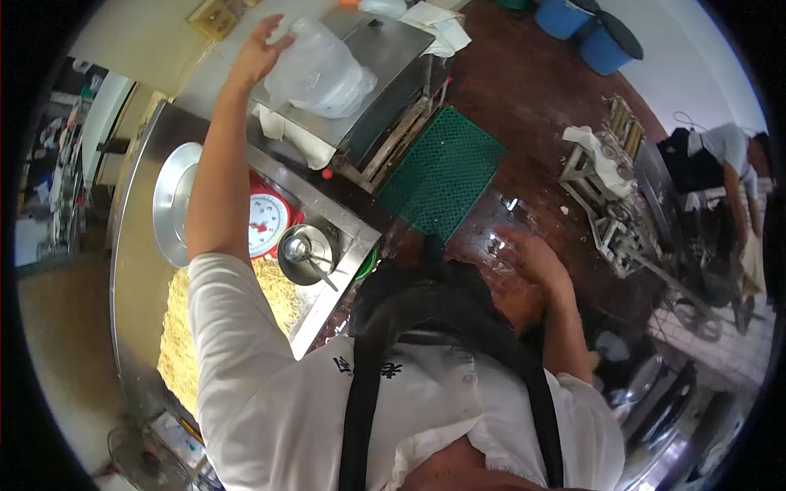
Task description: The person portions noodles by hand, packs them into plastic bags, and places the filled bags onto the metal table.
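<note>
My left hand (260,51) reaches out at the upper left, fingers apart, at the edge of a pile of clear plastic bags (319,78) on a metal table (393,49). Whether a fingertip touches the plastic, I cannot tell. Below that arm stands a red dial scale (282,214) beside a wide metal pan (173,192), both partly hidden by the arm. A metal bowl (288,270) next to the scale holds a ladle (300,247). Yellow noodles (176,335) spread over the counter. My right hand (532,260) hangs over the floor, fingers loosely apart, holding nothing visible.
A green mat (446,172) lies on the wet brown floor (524,106). Blue bins (610,45) stand at the back. On the right are a metal-and-wood machine (610,188) and another person (729,164) bending over. The metal counter (135,237) runs along my left.
</note>
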